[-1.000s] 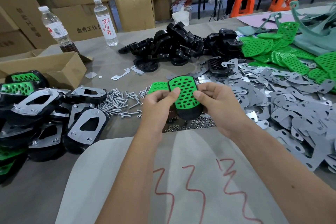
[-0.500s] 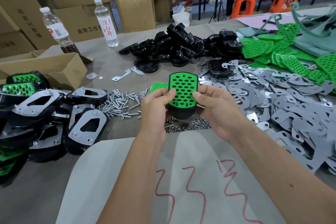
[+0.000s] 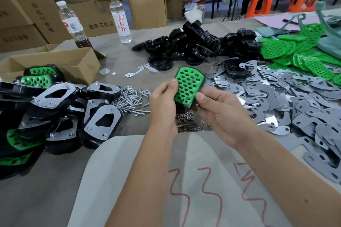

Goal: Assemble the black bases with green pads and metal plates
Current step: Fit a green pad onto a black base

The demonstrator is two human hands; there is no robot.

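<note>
Matt perforated green plastic pad point(image 3: 189, 86) being held, glossy black plastic bases point(image 3: 186, 46) being heaped, dull grey metal plates point(image 3: 276, 96) being spread, shiny steel screws point(image 3: 129, 97)

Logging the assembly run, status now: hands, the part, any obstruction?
Left hand and right hand both grip the black base with green pad, lifted over the nuts. No metal plate on it. Nothing in the way.
</note>
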